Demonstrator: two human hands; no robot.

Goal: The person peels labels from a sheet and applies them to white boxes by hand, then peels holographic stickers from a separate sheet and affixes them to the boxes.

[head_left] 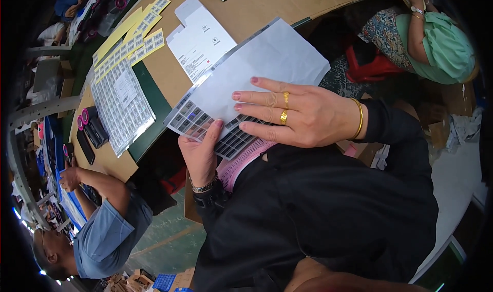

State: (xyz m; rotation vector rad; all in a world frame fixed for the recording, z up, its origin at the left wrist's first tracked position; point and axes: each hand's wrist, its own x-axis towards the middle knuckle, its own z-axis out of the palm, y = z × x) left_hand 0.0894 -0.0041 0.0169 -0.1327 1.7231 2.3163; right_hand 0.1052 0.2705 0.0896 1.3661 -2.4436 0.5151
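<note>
A sheet of small dark and silver labels [191, 118] is held tilted in front of my body, with a plain white sheet [277, 53] covering its upper part. My left hand [201, 151] grips the label sheet by its lower left edge, thumb on top and the other fingers hidden beneath. Across the white sheet and the label grid lies my right hand [303, 112], palm down, fingers stretched and slightly apart. Just beyond the sheets, an unfolded white carton [200, 38] rests on the brown tabletop [169, 69].
At left on the table are a silver label sheet [123, 104], yellow label strips [131, 43], a dark phone-like slab [85, 147] and a black tool with pink rings [94, 130]. A person in blue [110, 217] works at left; another in green [436, 48] is at upper right.
</note>
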